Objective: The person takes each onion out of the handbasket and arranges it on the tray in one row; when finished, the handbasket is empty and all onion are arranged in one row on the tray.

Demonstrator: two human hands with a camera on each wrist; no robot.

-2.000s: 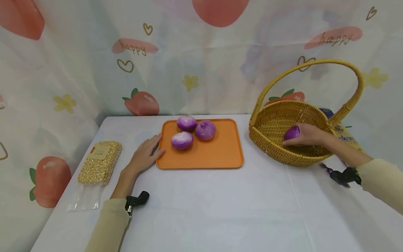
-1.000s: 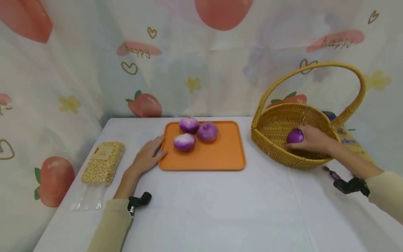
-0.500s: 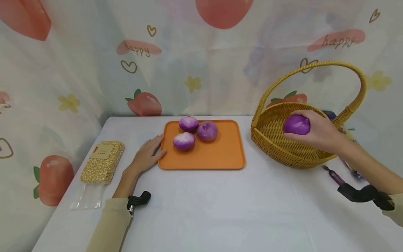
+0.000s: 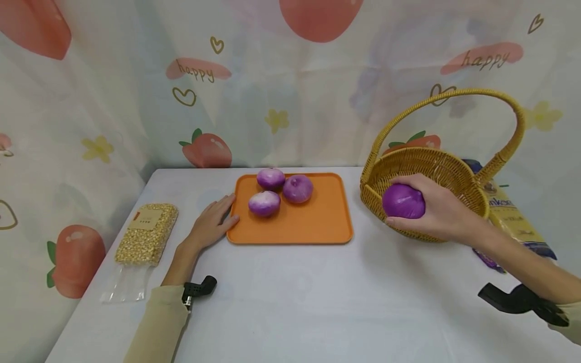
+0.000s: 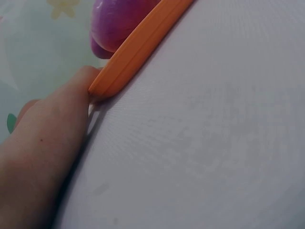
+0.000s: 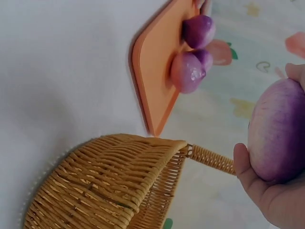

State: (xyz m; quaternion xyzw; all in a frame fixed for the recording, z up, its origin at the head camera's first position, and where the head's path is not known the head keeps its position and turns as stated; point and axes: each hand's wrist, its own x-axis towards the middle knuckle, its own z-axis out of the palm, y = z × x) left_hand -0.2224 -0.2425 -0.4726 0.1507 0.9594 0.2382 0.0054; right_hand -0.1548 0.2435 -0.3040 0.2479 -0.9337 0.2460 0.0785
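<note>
My right hand [image 4: 438, 206] grips a purple onion [image 4: 404, 201] in front of the wicker basket [image 4: 454, 164], above its near rim. In the right wrist view the thumb and fingers curve round the onion [image 6: 281, 131], whose pale side shows. At the left edge of the orange tray [image 4: 313, 222], my left hand [image 4: 211, 222] rests with its fingers spread against the rim. Three purple onions lie on the tray: a rear one [image 4: 271, 178], a right one [image 4: 297, 189] and a paler front one [image 4: 264, 203]. The left wrist view shows the hand [image 5: 52, 129] touching the tray's corner.
A clear bag of corn kernels [image 4: 147, 234] lies on the left of the white table [image 4: 290, 302]. Behind and right of the basket is a yellow and blue package [image 4: 513, 217], partly hidden by the right arm. A printed curtain [image 4: 317, 101] hangs along the back.
My right hand has lifted the onion up out of the basket and brought it left and toward me over the near rim. The left hand has stayed at the tray's edge.
</note>
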